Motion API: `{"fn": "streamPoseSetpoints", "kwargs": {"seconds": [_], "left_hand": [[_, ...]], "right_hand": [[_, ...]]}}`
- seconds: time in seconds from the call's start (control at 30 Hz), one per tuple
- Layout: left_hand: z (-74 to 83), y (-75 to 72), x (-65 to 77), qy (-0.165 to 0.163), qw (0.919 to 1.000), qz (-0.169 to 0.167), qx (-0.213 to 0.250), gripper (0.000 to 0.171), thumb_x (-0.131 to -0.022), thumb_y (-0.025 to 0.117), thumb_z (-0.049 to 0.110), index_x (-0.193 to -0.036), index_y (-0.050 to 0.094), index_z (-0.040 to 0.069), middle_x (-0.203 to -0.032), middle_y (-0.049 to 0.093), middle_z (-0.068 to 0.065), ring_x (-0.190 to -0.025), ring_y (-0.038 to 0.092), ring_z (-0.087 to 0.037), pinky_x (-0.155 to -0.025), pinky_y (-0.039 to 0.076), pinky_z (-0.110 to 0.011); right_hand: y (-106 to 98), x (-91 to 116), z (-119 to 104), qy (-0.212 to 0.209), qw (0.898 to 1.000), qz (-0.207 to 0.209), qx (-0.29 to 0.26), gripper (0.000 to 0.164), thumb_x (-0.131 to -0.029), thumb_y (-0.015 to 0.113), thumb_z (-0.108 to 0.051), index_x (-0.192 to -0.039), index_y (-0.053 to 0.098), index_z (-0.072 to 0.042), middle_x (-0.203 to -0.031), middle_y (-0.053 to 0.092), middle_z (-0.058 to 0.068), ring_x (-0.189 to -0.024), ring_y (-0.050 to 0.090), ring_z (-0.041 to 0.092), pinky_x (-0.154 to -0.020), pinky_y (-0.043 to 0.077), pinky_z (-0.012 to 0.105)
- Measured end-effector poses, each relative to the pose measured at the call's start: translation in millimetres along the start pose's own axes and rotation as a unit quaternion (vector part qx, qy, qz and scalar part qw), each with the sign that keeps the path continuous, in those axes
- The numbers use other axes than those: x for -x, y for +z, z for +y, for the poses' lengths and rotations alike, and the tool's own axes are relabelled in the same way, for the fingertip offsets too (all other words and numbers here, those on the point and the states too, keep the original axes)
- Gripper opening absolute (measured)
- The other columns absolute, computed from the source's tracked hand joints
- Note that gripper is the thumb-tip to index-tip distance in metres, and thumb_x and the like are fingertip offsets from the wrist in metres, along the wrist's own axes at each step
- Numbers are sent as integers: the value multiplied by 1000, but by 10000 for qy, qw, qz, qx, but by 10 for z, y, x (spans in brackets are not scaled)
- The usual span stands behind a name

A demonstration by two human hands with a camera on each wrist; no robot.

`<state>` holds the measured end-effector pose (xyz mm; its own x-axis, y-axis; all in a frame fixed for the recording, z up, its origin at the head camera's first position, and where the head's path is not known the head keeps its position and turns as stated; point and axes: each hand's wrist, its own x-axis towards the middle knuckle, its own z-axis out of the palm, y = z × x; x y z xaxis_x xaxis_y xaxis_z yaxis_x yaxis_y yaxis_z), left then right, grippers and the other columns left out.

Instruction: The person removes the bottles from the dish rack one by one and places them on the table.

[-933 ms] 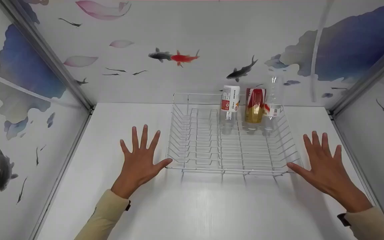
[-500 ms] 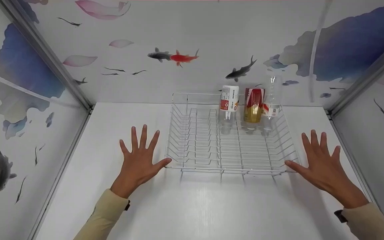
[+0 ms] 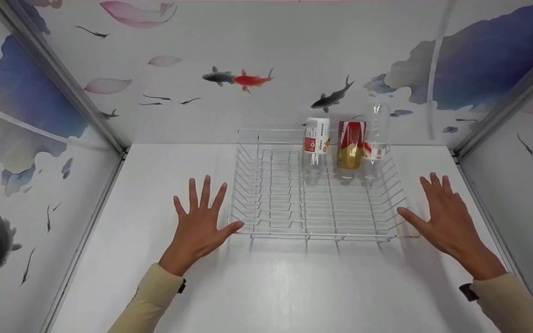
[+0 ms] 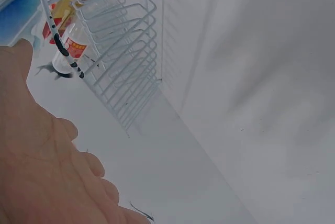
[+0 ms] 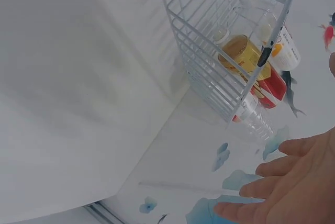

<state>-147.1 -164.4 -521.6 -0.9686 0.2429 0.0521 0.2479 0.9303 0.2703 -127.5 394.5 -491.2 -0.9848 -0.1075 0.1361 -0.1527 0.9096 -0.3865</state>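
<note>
A white wire dish rack [image 3: 317, 236] stands against the back wall. My left hand [image 3: 198, 231] is spread flat at its near left corner, thumb tip overlapping the rim; contact cannot be told. On the other side, my right hand [image 3: 451, 224] has fingers extended and its thumb over the right side wires. Neither holds anything. In the rack's back right part are a clear bottle with a white and red label [image 3: 316, 136], a red and gold can [image 3: 351, 145] and another clear bottle [image 3: 375, 151]. From the right wrist, the can [image 5: 246, 56] shows between the bottles.
The white tabletop [image 3: 275, 286] reaches from the rack toward me. Side walls [image 3: 16, 152] with metal edge strips bound it left and right. Fish and petals are printed on the back wall [image 3: 271, 37].
My left hand has shifted slightly right, its thumb farther over the rack's corner. My right hand has moved a little forward, its thumb now higher along the rack's side. The bottles and can stay put.
</note>
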Motion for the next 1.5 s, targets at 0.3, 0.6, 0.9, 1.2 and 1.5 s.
{"fn": "streamPoseSetpoints", "kwargs": {"seconds": [0.3, 0.6, 0.9, 1.2, 1.5], "left_hand": [[38, 83, -19, 177, 9995, -49, 241, 109, -95, 56, 83, -178, 22, 20, -185, -1, -17, -167, -12, -51, -122, 4, -89], [42, 156, -34, 215, 9971, -201, 696, 112, -96, 63, 77, -178, 18, 16, -185, -4, -16, -167, -11, -49, -125, 6, -85], [57, 170, -78, 242, 9946, -155, 998, 118, -94, 64, 80, -178, 13, 15, -185, -8, -14, -168, -12, -47, -127, 10, -83], [46, 227, -81, 273, 9909, -157, 1306, 126, -89, 65, 85, -178, 13, 14, -185, -4, -13, -169, -12, -43, -128, 11, -81], [43, 265, -85, 249, 9857, -95, 1663, 128, -89, 71, 81, -179, 9, 15, -186, -2, -10, -171, -7, -38, -132, 15, -72]], "right_hand": [[-43, -66, -1, 211, 9986, 188, -440, 90, -109, 66, -48, -170, 27, 5, -177, 21, 33, -163, 16, 57, -116, 22, 89], [-68, -152, -4, 198, 9972, 389, -604, 84, -110, 67, -43, -167, 33, 8, -175, 25, 35, -161, 21, 59, -119, 23, 86], [-94, -246, -88, 42, 9968, 484, -628, 82, -110, 68, -41, -166, 35, 8, -174, 27, 34, -160, 23, 58, -122, 22, 83], [-94, -297, -135, 30, 9969, 567, -536, 80, -110, 67, -40, -166, 36, 7, -174, 28, 34, -159, 26, 59, -122, 24, 84], [-113, -337, -149, 66, 9966, 479, -674, 79, -111, 66, -41, -166, 36, 7, -175, 27, 34, -160, 25, 58, -122, 22, 84]]}}
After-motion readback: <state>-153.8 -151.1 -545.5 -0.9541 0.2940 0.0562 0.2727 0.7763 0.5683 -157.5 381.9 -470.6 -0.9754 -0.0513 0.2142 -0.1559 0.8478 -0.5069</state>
